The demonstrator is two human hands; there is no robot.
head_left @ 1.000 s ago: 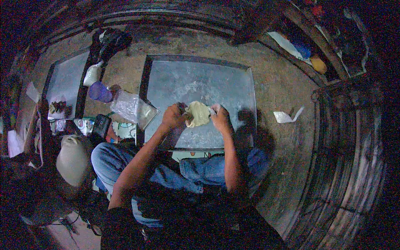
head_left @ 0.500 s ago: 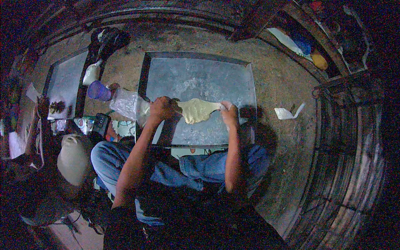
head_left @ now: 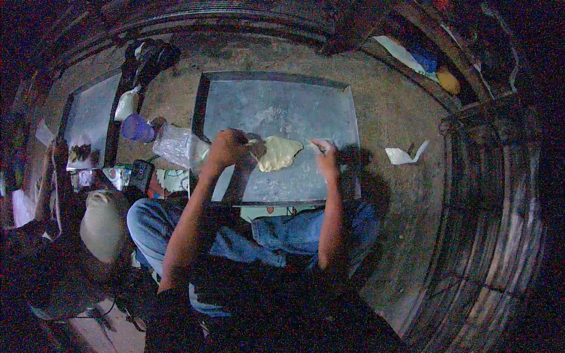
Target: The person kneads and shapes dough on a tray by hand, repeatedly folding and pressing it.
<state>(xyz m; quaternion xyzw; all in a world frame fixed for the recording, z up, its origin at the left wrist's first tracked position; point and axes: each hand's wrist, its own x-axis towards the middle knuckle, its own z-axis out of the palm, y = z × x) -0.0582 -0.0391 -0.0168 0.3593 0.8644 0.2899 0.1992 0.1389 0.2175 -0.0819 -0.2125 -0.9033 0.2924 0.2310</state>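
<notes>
A flat, pale yellow piece of dough (head_left: pixel 279 154) hangs or lies over the middle of a shallow grey metal tray (head_left: pixel 318 106). My left hand (head_left: pixel 228 148) is closed at the dough's left end, where a narrow pale strip runs to its fingers. To the right of the dough is my right hand (head_left: pixel 326 159), a small gap away from its edge. Its thumb and forefinger look slightly parted, with a pale tip at the front. Whether a scrap of dough sticks there I cannot make out. Whitish smears mark the tray.
Beside the tray's left edge lie a clear plastic bag (head_left: pixel 173 144) and a purple cup (head_left: pixel 137 128). A white tied bag (head_left: pixel 126 105) is behind them. Another tray (head_left: pixel 94 112) stands at far left, with a dark phone (head_left: pixel 141 175) nearer me. White paper (head_left: pixel 406 154) lies on the floor at right.
My right hand has come off the dough's right end and now sits apart from it. The stretched right end has drawn back toward the middle. My left hand still grips the left end.
</notes>
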